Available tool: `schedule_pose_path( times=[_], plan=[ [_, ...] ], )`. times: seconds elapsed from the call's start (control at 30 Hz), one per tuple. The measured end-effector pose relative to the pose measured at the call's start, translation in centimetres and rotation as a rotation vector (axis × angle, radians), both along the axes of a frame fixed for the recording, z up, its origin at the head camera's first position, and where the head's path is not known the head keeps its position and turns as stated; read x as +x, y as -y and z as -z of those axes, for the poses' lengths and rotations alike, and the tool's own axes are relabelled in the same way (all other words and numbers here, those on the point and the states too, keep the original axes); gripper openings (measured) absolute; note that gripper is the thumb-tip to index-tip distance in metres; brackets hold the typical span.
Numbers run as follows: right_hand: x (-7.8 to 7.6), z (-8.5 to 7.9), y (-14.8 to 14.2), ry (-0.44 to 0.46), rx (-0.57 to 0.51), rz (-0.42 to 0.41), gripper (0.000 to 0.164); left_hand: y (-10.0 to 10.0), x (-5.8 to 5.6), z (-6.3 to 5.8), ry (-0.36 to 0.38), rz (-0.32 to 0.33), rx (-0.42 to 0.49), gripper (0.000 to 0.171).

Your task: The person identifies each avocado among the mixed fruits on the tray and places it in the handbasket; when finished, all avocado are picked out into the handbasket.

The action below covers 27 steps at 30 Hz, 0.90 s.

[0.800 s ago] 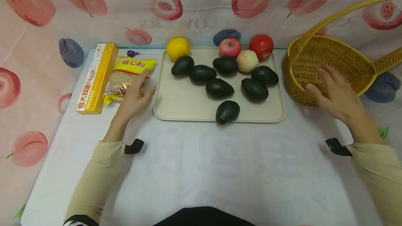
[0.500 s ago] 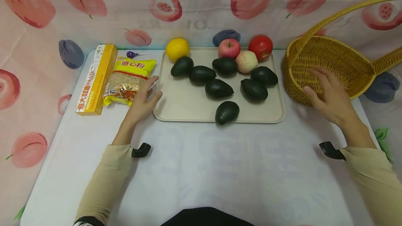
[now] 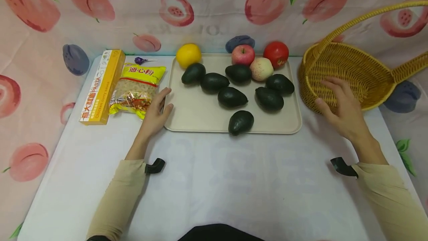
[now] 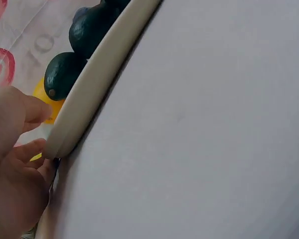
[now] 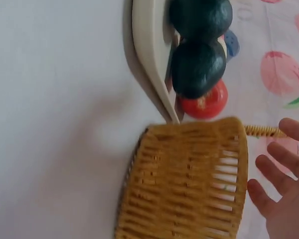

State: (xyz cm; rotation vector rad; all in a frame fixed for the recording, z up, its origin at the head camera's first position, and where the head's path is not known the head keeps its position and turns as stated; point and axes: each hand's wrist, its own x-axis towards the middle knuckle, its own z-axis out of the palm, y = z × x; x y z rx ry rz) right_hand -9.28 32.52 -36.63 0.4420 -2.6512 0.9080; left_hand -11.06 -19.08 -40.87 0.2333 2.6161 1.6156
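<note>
My left hand [image 3: 156,112] is at the left edge of the beige tray [image 3: 190,118], fingers extended along the rim and thumb apart; in the left wrist view the fingertips lie close to the tray's corner, and contact is unclear. Over the front left rim of the yellow wicker basket [image 3: 371,58] hovers my right hand [image 3: 344,116], fingers spread, holding nothing. Several dark green avocados [image 3: 232,97] lie on the tray, one avocado [image 3: 240,122] at its front rim. Behind them sit a yellow fruit [image 3: 188,55], an apple [image 3: 243,55], a pale speckled fruit [image 3: 262,69] and a red round fruit [image 3: 276,54].
Left of the tray lie a yellow bag of pasta [image 3: 137,90], a long pasta box [image 3: 101,86] and a purple lollipop [image 3: 140,60]. A fruit-print cloth [image 3: 207,6] hangs behind the white table [image 3: 230,181]. The basket's tall handle [image 3: 361,19] arches above it.
My left hand has moved from over the pasta bag rightward and toward me, to the tray's left edge. My right hand has drifted left and toward me over the basket.
</note>
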Motion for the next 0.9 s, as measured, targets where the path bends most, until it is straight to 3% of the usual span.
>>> schedule_pose_path(
  times=[0.13,0.2,0.7,0.9],
  plan=[
    [0.1,0.2,1.2,-0.077,-0.024,-0.051,0.046,0.7,-0.6,2.5,-0.045,-0.025,-0.028,0.05],
    [0.2,0.2,1.9,-0.092,-0.033,-0.073,0.044,0.8,-0.6,3.1,-0.06,-0.04,-0.054,0.049],
    [0.5,1.1,6.1,-0.041,-0.02,-0.277,0.04,-0.2,-0.1,3.2,-0.111,-0.08,-0.164,0.051],
    [0.4,1.9,7.6,0.011,-0.005,-0.381,0.043,-0.2,0.2,3.5,-0.127,-0.037,-0.203,0.048]
  ],
)
